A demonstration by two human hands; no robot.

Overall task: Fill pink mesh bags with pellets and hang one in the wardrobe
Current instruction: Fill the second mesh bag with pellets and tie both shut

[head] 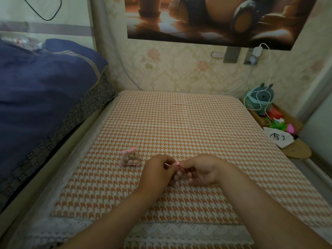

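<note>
Head: no legible writing on bags [129,158].

orange houndstooth cover [179,123]: spread over the surface, white lace trim [188,230] at near edge | navy quilt [36,90]: beside left edge | poster [215,20]: on back wall | white charger [257,51]: plugged in below poster | green plush toy [260,99]: past far right corner

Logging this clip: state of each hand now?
Left hand: closed, pinching the pink ribbon.
Right hand: closed on the pink mesh bag.
</note>
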